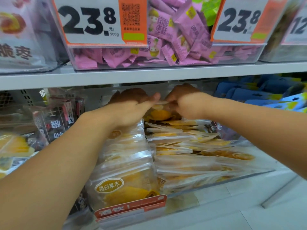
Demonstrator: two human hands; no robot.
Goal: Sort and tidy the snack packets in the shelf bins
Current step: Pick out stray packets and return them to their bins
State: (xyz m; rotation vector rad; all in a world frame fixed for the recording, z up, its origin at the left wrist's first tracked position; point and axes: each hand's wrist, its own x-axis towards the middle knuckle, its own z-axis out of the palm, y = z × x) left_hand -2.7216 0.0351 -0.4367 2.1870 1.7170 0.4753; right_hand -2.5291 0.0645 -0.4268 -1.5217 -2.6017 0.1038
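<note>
Head view: both hands' grip, left hand (131,105) and right hand (186,102), pinches a mango packet (159,112) above the clear bin (216,180).

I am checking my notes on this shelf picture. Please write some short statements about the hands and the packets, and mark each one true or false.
1. Both hands hold the top edge of one clear packet of yellow fruit at the back of the lower bin. True: left hand, right hand, packet.
2. The bin above holds blue packets. False: the upper bin holds pink packets.
3. The big price tag reads 23.8. True: price tag.
4. The left hand rests on the shelf board. False: it is inside the lower bin, and the shelf board is above it.
</note>
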